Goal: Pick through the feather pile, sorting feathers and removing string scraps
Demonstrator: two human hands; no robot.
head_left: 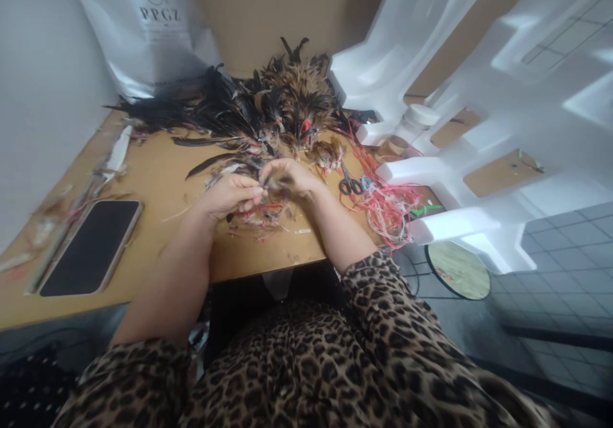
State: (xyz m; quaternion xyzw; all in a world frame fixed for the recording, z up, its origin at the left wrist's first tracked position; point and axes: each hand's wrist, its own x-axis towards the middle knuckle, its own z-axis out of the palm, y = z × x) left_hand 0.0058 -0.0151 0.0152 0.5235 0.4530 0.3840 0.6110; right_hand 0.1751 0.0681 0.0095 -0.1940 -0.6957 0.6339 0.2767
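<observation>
My left hand [232, 195] is closed in a pinch, thumb against fingertips, over the near part of the table. My right hand [294, 177] meets it there, fingers curled down. Small dark and brown feathers [274, 184] show between the two hands, blurred, and both seem to grip them. Just behind the hands lie loose long black feathers [211, 161] and a small brown feather bunch [328, 153]. Beneath them are scattered red strands and feather scraps [258, 222].
A large heap of black and brown feathers [306, 92] fills the back. Black-handled scissors [351, 185] lie by tangled pink-red string [390, 207] at right. A phone [93, 247] lies left. White foam pieces [412, 169] overhang the table's right side; a white bag [158, 51] stands behind.
</observation>
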